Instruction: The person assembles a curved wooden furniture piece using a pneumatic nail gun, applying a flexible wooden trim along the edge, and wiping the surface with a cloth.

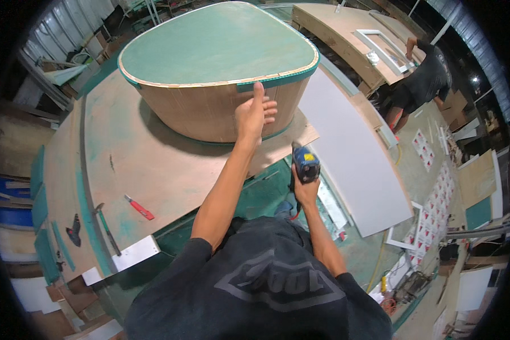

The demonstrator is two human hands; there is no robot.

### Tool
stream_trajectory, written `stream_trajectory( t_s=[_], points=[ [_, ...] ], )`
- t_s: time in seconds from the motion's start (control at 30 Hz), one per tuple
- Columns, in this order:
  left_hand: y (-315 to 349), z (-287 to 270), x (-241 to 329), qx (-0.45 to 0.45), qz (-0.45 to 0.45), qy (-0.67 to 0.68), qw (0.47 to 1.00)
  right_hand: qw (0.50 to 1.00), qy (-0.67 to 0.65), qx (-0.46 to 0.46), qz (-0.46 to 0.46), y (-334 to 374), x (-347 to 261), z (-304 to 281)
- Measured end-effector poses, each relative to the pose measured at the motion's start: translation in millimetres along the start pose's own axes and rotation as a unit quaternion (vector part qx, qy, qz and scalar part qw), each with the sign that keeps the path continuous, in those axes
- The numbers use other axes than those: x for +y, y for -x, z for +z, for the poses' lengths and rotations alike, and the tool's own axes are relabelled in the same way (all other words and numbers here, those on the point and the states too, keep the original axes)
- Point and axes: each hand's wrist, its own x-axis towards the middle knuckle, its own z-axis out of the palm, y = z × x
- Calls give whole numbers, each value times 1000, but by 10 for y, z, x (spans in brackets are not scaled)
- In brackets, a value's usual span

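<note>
A large rounded wooden form (192, 110), with a green top (215, 42) and curved plywood side, stands ahead of me. Along its upper rim runs a green edge strip (280, 81), part of it ending near my left thumb. My left hand (251, 116) is raised at that rim, thumb up against the strip and fingers stretched out, holding nothing. Lower and to the right, my right hand (306, 192) is wrapped round the handle of a blue pistol-grip power tool (307, 165) with a yellow label. Its nose points toward the form, apart from it. The exact kind of tool is unclear.
On the plywood worktop (147, 119) lie a red utility knife (139, 208), a hammer (107, 228) and a dark drill-like tool (73, 230). A white panel (354, 147) extends at the right. Another person (425, 73) bends over a far bench (337, 35) holding a white frame.
</note>
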Motion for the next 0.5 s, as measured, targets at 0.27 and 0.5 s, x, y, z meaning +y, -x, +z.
stream_trajectory(
  t_s=[0.27, 0.5],
  points=[
    [-193, 423, 73, 158, 7, 112, 981, 988, 19, -5, 151, 274, 493, -579],
    [-147, 340, 78, 156, 16, 3, 988, 989, 40, -6, 142, 236, 702, -692]
  ],
)
